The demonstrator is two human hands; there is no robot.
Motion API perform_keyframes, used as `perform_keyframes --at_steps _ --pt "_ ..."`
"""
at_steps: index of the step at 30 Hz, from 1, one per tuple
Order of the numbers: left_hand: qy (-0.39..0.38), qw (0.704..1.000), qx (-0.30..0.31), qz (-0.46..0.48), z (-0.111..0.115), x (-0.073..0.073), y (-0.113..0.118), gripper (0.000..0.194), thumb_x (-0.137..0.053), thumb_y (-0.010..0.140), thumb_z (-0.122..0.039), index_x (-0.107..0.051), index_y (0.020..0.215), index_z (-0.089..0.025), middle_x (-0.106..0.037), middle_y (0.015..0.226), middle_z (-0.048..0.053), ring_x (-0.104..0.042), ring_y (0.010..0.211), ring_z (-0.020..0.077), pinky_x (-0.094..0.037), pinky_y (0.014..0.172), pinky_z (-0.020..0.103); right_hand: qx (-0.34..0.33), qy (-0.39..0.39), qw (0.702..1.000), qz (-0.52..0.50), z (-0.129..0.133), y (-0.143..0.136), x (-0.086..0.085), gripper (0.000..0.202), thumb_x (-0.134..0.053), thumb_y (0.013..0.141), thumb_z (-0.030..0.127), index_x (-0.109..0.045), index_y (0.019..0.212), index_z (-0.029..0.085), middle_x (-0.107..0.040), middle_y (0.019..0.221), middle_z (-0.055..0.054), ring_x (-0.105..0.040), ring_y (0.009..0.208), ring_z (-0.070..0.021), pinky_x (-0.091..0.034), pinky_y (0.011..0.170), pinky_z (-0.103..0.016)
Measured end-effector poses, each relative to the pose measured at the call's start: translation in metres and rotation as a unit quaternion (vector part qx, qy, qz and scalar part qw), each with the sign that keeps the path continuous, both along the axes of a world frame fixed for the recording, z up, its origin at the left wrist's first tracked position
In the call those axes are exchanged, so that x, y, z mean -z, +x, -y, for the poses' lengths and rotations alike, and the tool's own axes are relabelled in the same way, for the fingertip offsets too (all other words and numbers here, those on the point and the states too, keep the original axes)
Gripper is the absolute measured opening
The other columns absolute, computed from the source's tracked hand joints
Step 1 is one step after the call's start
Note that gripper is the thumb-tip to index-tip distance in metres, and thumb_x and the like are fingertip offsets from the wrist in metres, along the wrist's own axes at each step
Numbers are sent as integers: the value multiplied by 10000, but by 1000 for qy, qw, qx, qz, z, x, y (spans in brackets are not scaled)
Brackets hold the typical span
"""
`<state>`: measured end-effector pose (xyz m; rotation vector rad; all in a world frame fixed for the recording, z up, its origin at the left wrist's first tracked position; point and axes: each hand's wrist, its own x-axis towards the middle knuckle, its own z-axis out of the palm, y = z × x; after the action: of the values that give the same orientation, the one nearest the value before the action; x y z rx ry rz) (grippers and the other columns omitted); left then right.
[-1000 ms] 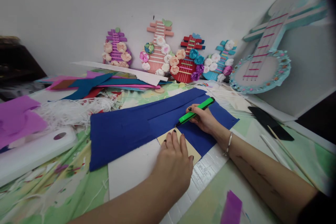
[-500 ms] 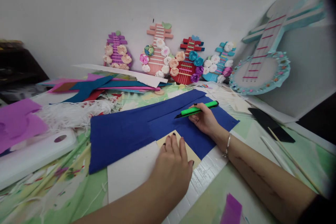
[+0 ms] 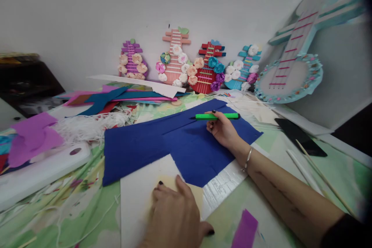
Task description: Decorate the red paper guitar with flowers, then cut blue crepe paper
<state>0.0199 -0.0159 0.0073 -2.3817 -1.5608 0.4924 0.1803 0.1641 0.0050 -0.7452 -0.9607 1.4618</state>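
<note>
My right hand (image 3: 222, 130) grips a green marker (image 3: 216, 116) with a dark tip that points left, held over the dark blue paper (image 3: 139, 145). Below it, my left hand (image 3: 177, 209) lies over a pale yellow piece (image 3: 196, 195), its fingers bent and somewhat apart. Under that piece is a white sheet (image 3: 135, 190), which overlaps the lower edge of the blue paper. Whether my left fingers pinch the yellow piece cannot be made out.
Decorated lute shapes (image 3: 174, 58) lean on the wall. Coloured paper strips (image 3: 104, 99), white string (image 3: 93, 124) and a long white object (image 3: 43, 174) are on the left. On the right lie a black phone-like slab (image 3: 300, 137) and a thin stick (image 3: 325, 178).
My left hand and the yellow piece have moved down and left, off the blue paper onto the white sheet. The marker has risen a little and lies more level in my right hand.
</note>
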Motion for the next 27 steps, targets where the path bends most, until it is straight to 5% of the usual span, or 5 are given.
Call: perform_keyframes --at_steps 5,10,14,20,27 --pt "-13 997 26 76 -3 -22 -21 374 -685 782 -468 -713 591 -147 -629 508 97 -618 467 224 -413 426 259 -4 121 990 76 26 -1 -43 363 -675 788 438 -634 1073 216 -678 697 0 -627 566 -130 -440 515 -223" --pt "-32 991 48 117 -11 -40 -24 189 -709 772 -303 -693 662 -150 -664 576 71 -656 519 237 -445 452 269 -55 208 938 273 58 8 -71 412 -678 813 446 -566 1150 238 -691 680 -14 -684 543 -208 -457 460 -254" --pt "-17 979 127 157 -23 -37 -8 350 -590 858 -269 -628 1157 -90 -721 971 157 -697 894 277 -551 696 339 -57 211 910 353 72 35 -47 224 -706 796 387 -590 903 228 -680 730 -23 -697 645 -226 -522 570 -305" --pt "10 960 229 163 -38 -8 -9 208 -566 768 -48 -665 944 -97 -723 954 145 -696 876 265 -543 786 380 14 248 868 430 93 71 -6 174 -713 802 296 -561 874 251 -728 911 -38 -701 865 -253 -529 744 -350" --pt "213 894 338 203 -56 19 -17 255 -464 836 24 -652 992 -50 -727 866 150 -705 862 261 -568 705 360 -81 295 816 491 104 70 8 349 -787 736 343 -525 947 253 -669 1173 -94 -643 1075 -286 -517 844 -398"
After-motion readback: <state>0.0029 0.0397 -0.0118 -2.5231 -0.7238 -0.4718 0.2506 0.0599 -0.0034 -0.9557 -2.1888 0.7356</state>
